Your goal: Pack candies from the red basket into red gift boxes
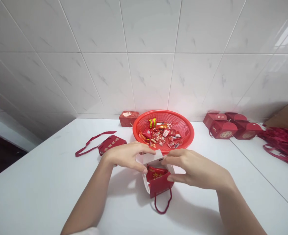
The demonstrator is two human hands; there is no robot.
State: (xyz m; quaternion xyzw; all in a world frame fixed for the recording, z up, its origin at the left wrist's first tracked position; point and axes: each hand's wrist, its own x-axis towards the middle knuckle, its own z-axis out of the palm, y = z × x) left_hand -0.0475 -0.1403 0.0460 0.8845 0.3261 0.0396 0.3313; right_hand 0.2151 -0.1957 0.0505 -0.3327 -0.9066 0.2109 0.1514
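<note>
A small red gift box [160,186] sits in front of me with its top open, its white inner walls and a back flap showing. Inside lie red wrapped packets [155,173] with gold print. A dark red cord handle [163,212] hangs from the box's near side onto the table. My left hand [129,156] is at the box's left and back edges, thumb and fingers curved around the white flap. On the other side my right hand [195,168] grips the box's right edge, thumb on the front panel and fingers toward the back.
Behind the box stands a red plastic basket [189,132] of wrapped sweets [160,135]. A red carton [128,119] and a red box with a ribbon [113,142] lie left. Several closed red boxes [223,130], red ribbons [282,142] and cardboard [284,117] are right, along the tiled wall.
</note>
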